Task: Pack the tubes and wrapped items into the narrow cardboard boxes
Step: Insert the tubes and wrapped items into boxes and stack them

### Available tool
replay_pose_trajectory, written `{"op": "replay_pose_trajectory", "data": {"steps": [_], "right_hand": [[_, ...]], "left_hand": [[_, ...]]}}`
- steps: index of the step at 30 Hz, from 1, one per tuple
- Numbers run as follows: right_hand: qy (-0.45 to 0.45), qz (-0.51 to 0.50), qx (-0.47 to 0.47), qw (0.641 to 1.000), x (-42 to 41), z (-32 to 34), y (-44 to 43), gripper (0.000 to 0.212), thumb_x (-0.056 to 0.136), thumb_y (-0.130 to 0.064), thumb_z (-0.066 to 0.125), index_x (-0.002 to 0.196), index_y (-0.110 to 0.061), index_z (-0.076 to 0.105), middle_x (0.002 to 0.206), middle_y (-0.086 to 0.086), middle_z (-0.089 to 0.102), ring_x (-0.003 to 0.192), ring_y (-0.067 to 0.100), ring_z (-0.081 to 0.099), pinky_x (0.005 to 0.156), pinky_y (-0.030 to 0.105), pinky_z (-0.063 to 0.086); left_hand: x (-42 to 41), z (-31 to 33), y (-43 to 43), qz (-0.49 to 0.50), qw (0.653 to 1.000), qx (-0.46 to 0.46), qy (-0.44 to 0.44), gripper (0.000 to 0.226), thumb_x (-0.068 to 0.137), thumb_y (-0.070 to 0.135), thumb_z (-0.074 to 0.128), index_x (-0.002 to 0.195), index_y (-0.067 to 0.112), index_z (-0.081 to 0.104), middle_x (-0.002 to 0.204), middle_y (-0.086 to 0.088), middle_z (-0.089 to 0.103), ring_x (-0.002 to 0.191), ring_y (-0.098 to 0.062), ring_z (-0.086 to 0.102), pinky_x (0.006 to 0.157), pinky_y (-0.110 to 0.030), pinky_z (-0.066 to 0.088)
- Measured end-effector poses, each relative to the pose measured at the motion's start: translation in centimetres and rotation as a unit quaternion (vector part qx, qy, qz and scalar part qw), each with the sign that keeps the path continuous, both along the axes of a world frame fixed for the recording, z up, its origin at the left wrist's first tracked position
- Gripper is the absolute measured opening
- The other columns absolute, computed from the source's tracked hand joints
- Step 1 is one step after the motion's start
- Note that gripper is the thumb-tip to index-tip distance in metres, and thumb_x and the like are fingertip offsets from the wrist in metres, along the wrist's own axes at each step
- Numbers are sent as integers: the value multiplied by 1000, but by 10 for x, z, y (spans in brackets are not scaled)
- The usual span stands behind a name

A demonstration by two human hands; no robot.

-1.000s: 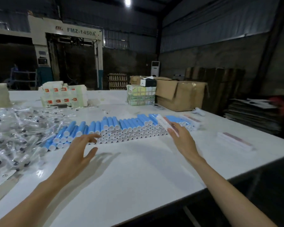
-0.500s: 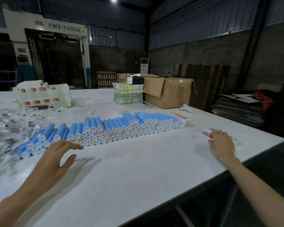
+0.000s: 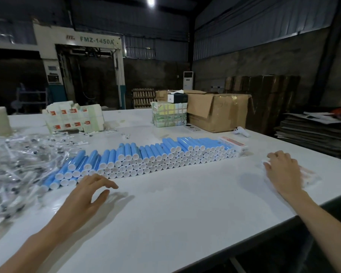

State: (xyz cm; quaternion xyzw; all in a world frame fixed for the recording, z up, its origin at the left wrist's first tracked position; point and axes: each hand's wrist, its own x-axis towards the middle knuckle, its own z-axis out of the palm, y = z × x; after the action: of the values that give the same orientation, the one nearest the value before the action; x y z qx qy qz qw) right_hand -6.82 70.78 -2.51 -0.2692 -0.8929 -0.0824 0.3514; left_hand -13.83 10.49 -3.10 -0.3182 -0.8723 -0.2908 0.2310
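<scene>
A long stacked row of blue tubes with white caps (image 3: 146,158) lies across the white table (image 3: 175,213). A heap of clear-wrapped items (image 3: 18,166) covers the left side. One narrow white and red box (image 3: 234,145) lies at the row's right end. My left hand (image 3: 87,196) hovers with relaxed fingers just in front of the tubes' left end, holding nothing. My right hand (image 3: 282,170) rests on a flat stack of narrow boxes (image 3: 307,176) near the table's right edge, fingers curled over its far end.
Stacked white cartons with red marks (image 3: 73,117) stand at the back left. A taped bundle (image 3: 168,117) and an open brown carton (image 3: 217,113) stand at the back. A white handheld device (image 3: 241,132) lies beside the carton. Flat cardboard sheets (image 3: 313,133) pile up right of the table.
My right hand left the box at the tube row's right end and moved right onto the flat stack of boxes. My left hand stays near the tubes.
</scene>
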Motion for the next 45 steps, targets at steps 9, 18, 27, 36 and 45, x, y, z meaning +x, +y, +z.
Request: {"op": "replay_pose_trajectory", "data": {"steps": [9,18,27,36,45], "right_hand": [[33,376,-167,911,-74,33,-269,20,105,-22,55,97,-11,69,91,4,67,89,24,60,76,39,51],[-9,515,-347,784,-94,10,-474,30,105,-33,56,83,-13,61,78,1,65,77,22,61,71,39,48],[-65,551,-353,753,-108,-28,-493,35,102,-34,58,74,-14,57,65,1,59,62,15,52,64,41,46],[-56,568,-391,722,-115,-34,-495,33,99,-38,60,75,-16,62,69,2,63,58,8,47,60,34,42],[-63,564,-400,719,-109,-32,-494,34,99,-42,58,77,-17,63,72,3,66,59,12,54,63,37,49]], "left_hand": [[0,0,-2,48,998,33,-30,27,105,11,66,108,38,74,107,18,68,102,-9,64,86,-33,53],[8,22,-33,196,978,24,-69,12,101,18,65,111,25,65,98,11,69,82,-12,64,76,-37,52],[45,43,-77,363,921,-134,-49,26,105,32,60,129,23,58,126,0,68,117,-26,61,89,-42,53],[95,77,-162,584,747,-294,-121,78,98,72,56,143,9,51,147,-15,50,137,-36,47,112,-48,42],[103,71,-164,568,753,-319,-93,60,94,71,64,125,19,68,125,-5,64,120,-28,57,103,-41,45]]}}
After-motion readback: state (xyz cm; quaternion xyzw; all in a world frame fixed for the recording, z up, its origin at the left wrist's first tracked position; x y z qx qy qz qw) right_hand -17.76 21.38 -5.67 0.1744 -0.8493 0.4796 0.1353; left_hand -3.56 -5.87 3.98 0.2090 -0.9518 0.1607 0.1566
